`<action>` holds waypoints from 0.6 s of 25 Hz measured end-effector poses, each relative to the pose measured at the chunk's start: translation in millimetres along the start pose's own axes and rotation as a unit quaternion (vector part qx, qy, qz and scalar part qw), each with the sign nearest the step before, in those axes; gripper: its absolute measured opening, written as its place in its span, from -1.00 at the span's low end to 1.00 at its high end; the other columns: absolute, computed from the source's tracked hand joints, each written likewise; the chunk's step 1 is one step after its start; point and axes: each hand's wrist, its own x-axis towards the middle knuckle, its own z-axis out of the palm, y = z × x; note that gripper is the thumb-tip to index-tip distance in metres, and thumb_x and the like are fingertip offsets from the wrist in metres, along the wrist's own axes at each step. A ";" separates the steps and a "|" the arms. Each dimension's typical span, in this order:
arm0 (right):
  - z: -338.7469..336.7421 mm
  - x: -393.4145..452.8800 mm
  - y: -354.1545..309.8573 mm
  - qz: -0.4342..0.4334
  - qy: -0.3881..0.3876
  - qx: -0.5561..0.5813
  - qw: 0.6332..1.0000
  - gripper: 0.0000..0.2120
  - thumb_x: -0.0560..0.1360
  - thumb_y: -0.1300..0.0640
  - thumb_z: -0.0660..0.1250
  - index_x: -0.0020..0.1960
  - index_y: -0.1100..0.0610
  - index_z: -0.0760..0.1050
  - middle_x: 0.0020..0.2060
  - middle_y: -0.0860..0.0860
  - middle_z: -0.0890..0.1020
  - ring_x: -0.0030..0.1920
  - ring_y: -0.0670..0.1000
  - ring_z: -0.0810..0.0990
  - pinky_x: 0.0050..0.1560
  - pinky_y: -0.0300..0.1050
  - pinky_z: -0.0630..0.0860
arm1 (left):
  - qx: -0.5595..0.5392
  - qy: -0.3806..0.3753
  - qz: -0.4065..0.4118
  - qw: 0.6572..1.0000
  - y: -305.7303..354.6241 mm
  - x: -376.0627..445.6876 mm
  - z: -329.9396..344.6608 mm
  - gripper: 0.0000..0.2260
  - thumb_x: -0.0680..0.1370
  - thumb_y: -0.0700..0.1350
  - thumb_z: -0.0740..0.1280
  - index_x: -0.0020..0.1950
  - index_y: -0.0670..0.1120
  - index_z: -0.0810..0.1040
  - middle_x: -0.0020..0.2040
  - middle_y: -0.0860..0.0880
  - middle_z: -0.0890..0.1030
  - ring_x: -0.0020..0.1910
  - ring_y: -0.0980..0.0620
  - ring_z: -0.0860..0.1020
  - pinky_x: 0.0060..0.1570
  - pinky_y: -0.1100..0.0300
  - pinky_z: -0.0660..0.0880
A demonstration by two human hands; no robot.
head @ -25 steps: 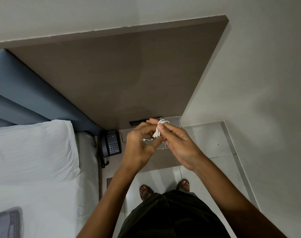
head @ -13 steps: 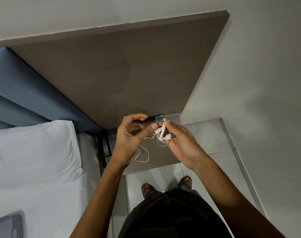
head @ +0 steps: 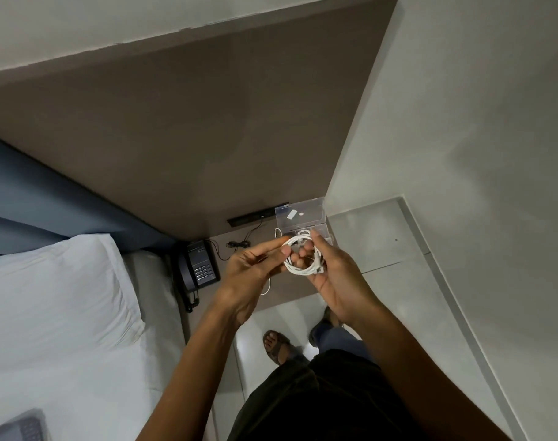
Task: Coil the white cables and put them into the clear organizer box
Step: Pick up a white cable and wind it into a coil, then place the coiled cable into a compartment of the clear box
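white cable [head: 300, 255]: coiled in a ring, held above tabletop [head: 290, 286]
left hand [head: 249, 275]: pinching coil's left side
right hand [head: 333, 275]: gripping coil's right side
clear organizer box [head: 301, 219]: lid up, just beyond hands

Single head-worn wide-angle view, looking steeply down from above: hands close at frame centre, nightstand [head: 239, 249] beyond them, bed [head: 64, 313] at left, feet at bottom.
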 end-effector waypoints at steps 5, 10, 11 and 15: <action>-58.9 30.8 -12.0 -0.070 0.035 -0.202 0.976 -0.74 0.73 0.02 0.31 0.25 0.12 0.69 0.05 -0.02 0.83 0.07 -0.04 0.82 -0.02 -0.19 0.75 | 0.030 0.076 0.011 0.997 -24.7 41.3 43.2 -0.80 0.64 -0.31 0.43 0.25 -0.28 0.74 0.17 -0.20 0.80 0.09 -0.01 0.80 0.03 0.27 0.70; -129.0 90.8 -29.6 -0.134 0.054 -0.326 0.934 -0.91 0.70 0.09 0.39 0.13 -0.08 0.64 -0.17 -0.31 0.74 -0.10 -0.31 0.75 -0.07 -0.40 0.65 | 0.090 0.152 0.016 0.984 -71.8 112.0 79.0 -0.86 0.61 -0.31 0.46 0.15 -0.25 0.76 0.05 -0.11 0.82 -0.03 0.07 0.79 -0.03 0.29 0.70; -145.8 112.2 -27.6 -0.136 0.066 -0.344 0.927 -0.95 0.67 0.08 0.42 0.06 -0.06 0.65 -0.21 -0.29 0.72 -0.17 -0.31 0.73 -0.10 -0.44 0.63 | 0.090 0.170 0.007 0.981 -88.0 133.8 82.8 -0.86 0.60 -0.32 0.47 0.14 -0.24 0.76 0.05 -0.12 0.82 -0.03 0.05 0.78 -0.03 0.27 0.71; -208.4 213.7 8.7 -0.130 0.108 -0.408 0.897 -0.82 0.63 0.01 0.47 -0.07 0.10 0.69 -0.27 -0.04 0.76 -0.25 -0.03 0.74 -0.06 -0.18 0.69 | 0.079 0.250 -0.049 0.964 -169.0 235.3 83.3 -0.77 0.60 -0.33 0.50 0.24 -0.37 0.69 0.19 -0.32 0.75 0.20 -0.24 0.74 0.22 -0.02 0.72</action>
